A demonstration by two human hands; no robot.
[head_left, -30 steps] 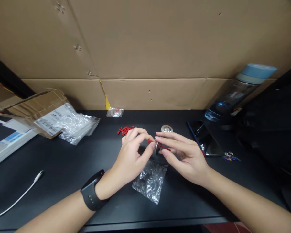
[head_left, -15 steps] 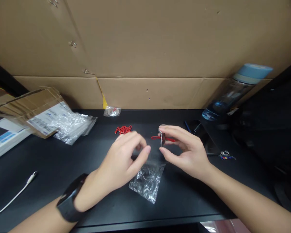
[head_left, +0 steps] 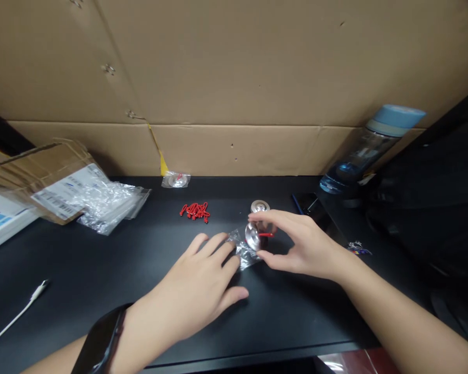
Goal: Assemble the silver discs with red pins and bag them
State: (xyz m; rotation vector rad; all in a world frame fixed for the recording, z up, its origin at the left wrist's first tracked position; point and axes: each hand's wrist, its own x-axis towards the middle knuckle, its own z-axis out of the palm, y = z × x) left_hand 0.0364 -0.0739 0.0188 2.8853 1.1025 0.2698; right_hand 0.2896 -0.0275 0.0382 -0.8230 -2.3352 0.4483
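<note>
Between the thumb and fingers of my right hand [head_left: 296, 244] is a silver finger cymbal [head_left: 252, 236], tilted up with a red cord through its middle. Another silver cymbal [head_left: 260, 206] lies flat on the black table just behind it. My left hand [head_left: 203, 283] rests palm down with its fingers spread, its fingertips at the edge of a clear plastic bag [head_left: 246, 255]. That bag lies below the held cymbal and is partly covered by my hands. Several red cord loops [head_left: 195, 211] are heaped beyond my left hand.
A wrapped cymbal [head_left: 176, 180] lies by the cardboard wall. At left stand an open carton [head_left: 58, 182], a pile of clear bags [head_left: 109, 202] and a white cable [head_left: 19, 314]. To the right are a blue-lidded bottle [head_left: 374, 148], a dark phone [head_left: 320, 210] and a black bag [head_left: 437, 208].
My left hand has opened from a curled shape and come down onto the table by the plastic bag. The bag has shifted away from me. The held cymbal has turned, showing its hollow face.
</note>
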